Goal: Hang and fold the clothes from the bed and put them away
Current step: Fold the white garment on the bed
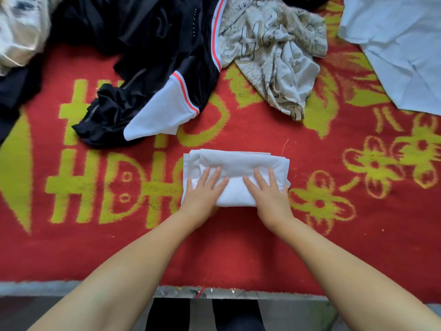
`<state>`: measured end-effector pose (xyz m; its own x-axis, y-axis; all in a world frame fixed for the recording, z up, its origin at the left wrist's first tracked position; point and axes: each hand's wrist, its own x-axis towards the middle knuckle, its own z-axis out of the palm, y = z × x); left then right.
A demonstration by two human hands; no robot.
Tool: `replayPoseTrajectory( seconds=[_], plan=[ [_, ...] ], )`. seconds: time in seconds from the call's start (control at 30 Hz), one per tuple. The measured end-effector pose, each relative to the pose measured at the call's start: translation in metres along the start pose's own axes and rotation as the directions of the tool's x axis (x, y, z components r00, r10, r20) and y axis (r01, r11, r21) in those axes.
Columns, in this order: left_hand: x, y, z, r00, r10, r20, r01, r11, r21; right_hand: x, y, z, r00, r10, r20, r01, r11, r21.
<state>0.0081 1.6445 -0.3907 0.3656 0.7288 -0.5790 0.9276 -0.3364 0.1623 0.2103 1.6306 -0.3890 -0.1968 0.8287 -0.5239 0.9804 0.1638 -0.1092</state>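
Observation:
A white garment (238, 161), folded into a compact rectangle, lies in the middle of the bed on a red blanket (238, 247) with yellow letters and flowers. My left hand (202, 192) rests flat on its left half, fingers spread. My right hand (267, 192) lies flat on its right half, fingers also apart. Both palms press down on the cloth; neither grips it.
Unfolded clothes lie beyond: a black garment with white and orange trim (152, 68), a beige patterned shirt (274, 51), a pale blue shirt (401, 44) at the far right, a cream garment (19, 27) at the far left. The bed's near edge (214, 292) runs below my forearms.

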Motion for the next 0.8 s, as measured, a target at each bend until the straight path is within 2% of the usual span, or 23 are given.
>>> replayPoseTrajectory(
  seconds=[0.07,0.17,0.33,0.4,0.53,0.67,0.8],
  plan=[
    [-0.010,0.001,-0.029,1.000,0.000,0.006,0.001,0.997,-0.074,-0.002,0.000,-0.029,0.999,-0.023,0.030,0.023,1.000,0.005],
    [-0.028,-0.002,-0.077,0.997,-0.032,-0.073,0.029,0.998,-0.049,-0.003,-0.005,-0.083,0.998,-0.063,0.011,0.063,0.998,0.000],
    [-0.083,-0.023,-0.134,0.974,-0.127,-0.190,0.125,0.992,-0.020,-0.011,-0.042,-0.167,0.973,-0.223,-0.051,0.213,0.964,-0.157],
    [-0.125,-0.039,-0.148,0.944,-0.210,-0.256,0.209,0.977,-0.032,-0.022,-0.074,-0.197,0.935,-0.342,-0.093,0.315,0.922,-0.224],
    [-0.207,-0.067,-0.148,0.884,-0.358,-0.300,0.351,0.933,-0.081,-0.046,-0.146,-0.225,0.848,-0.519,-0.112,0.464,0.827,-0.319],
    [-0.302,-0.086,-0.124,0.793,-0.510,-0.334,0.493,0.858,-0.141,-0.084,-0.224,-0.226,0.734,-0.674,-0.085,0.607,0.706,-0.364],
    [-0.410,-0.078,-0.078,0.694,-0.651,-0.308,0.612,0.758,-0.223,-0.148,-0.301,-0.202,0.621,-0.784,-0.014,0.712,0.571,-0.408]
  ],
)
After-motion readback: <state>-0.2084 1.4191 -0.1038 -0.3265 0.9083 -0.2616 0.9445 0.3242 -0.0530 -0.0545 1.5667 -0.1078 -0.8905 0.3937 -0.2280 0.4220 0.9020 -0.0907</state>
